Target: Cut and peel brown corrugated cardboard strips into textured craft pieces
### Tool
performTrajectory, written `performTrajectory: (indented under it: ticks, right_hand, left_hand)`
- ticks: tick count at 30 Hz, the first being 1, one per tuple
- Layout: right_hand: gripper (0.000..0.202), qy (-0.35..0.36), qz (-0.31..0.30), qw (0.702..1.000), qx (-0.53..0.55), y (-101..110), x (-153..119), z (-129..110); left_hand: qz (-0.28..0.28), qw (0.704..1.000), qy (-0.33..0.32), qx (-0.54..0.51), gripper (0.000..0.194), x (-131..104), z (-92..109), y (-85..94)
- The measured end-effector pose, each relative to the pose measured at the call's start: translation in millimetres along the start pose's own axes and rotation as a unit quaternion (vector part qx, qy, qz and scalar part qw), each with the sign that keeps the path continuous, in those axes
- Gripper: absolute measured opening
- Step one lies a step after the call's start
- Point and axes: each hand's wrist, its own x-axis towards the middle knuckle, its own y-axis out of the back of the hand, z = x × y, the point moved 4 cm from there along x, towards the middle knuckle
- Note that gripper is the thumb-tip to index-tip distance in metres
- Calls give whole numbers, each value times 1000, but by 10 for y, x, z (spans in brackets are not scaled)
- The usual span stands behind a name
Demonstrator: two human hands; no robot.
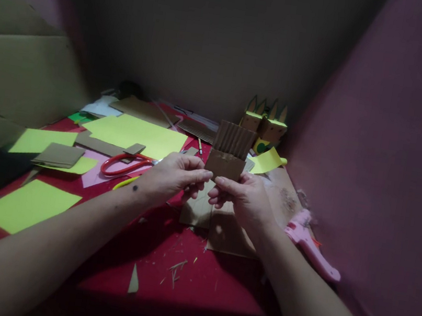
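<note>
A small brown cardboard piece (226,165) is held up over the table between both hands, with a ridged corrugated strip (234,138) rising from its upper part. My left hand (188,174) pinches its lower left corner between thumb and fingers. At the lower right, my right hand (245,195) grips it the same way. Below the hands lie a pale card (195,211) and a flat cardboard sheet (229,234), partly covered by the right hand. Red-handled scissors (122,166) rest left of my left hand, their blades mostly hidden behind it.
Yellow paper sheets (135,133) and folded cardboard (58,155) lie at the left. A pink glue gun (312,247) is by the right wall. Cardboard figures with pointed tops (266,121) stand at the back. Scraps (176,269) dot the red tabletop (106,274).
</note>
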Motion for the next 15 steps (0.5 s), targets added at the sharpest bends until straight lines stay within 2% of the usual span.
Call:
performTrajectory:
  ticks: [8, 12, 15]
  right_hand:
    - [20, -1, 10, 1000, -1, 11, 17, 1]
    - [19, -17, 8, 1000, 2, 9, 16, 5]
    - [17, -37, -6, 999, 7, 6, 13, 7]
  left_hand:
    - [19, 997, 33, -70, 16, 21, -71, -16]
    - [20, 998, 20, -56, 14, 11, -55, -15]
    - [-6, 999, 21, -33, 14, -10, -12, 18]
